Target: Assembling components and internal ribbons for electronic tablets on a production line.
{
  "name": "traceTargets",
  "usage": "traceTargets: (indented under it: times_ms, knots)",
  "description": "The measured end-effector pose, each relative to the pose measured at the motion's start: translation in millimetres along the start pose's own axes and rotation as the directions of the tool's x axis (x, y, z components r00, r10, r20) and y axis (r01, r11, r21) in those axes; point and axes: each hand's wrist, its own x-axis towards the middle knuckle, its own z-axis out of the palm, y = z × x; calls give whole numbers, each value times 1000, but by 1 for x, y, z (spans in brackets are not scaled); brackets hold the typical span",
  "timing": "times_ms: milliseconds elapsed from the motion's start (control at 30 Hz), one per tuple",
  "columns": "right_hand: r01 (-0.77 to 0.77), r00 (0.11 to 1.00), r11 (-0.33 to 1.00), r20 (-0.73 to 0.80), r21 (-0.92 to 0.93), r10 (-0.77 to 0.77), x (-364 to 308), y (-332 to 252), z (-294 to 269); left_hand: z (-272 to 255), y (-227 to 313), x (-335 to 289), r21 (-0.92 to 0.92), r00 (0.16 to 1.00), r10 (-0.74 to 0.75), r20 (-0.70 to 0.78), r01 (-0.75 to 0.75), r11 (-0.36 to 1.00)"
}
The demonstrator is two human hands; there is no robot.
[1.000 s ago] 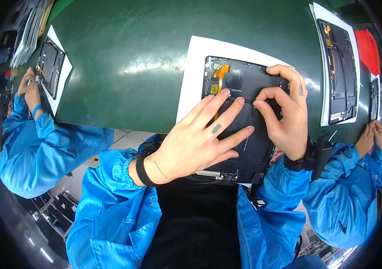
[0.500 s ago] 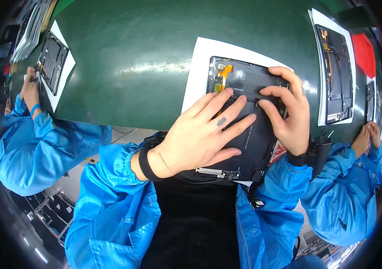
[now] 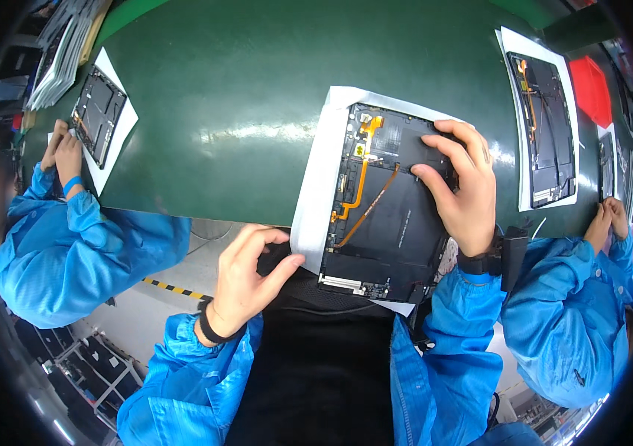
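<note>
An opened black tablet-like device point(image 3: 406, 223) lies on a white sheet point(image 3: 311, 193) at the table's near edge, its inside facing up. An orange ribbon cable point(image 3: 362, 186) runs down its left side. Slanting across its middle is a thinner brown ribbon cable point(image 3: 377, 201). My right hand point(image 3: 466, 193) rests over the device's right side, fingers bent and thumb apart, gripping nothing visible. Beside the sheet's lower left edge is my left hand point(image 3: 246, 273), with a gap between thumb and fingers; its thumb tip meets or nearly meets the sheet.
A similar opened device point(image 3: 553, 141) lies on white sheets to the right, beside a red tray point(image 3: 590, 89). Another device point(image 3: 101, 104) is at the far left, near a co-worker's hands point(image 3: 66, 154). A second co-worker's hands point(image 3: 606, 223) are at the right. All share the green table point(image 3: 205, 89).
My left hand has lifted off the device and moved down and left to the sheet's edge, uncovering the ribbon cables. My right hand has shifted slightly, still over the device's right side.
</note>
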Motion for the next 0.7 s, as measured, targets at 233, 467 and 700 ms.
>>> traceTargets:
  times_ms: [233, 467, 700]
  knots:
    - [-26, 932, 937, -331, 348, 149, -33, 6, -18, 43, -42, -14, -821, 909, -209, 360, 415, 392]
    - [-244, 885, 968, -420, -53, 200, -86, 38, -73, 39, -36, 0, -599, 819, -124, 560, 503, 623]
    - [-312, 927, 938, -264, -152, 266, -89, 64, -86, -18, -24, 37, -517, 945, -171, 281, 299, 802]
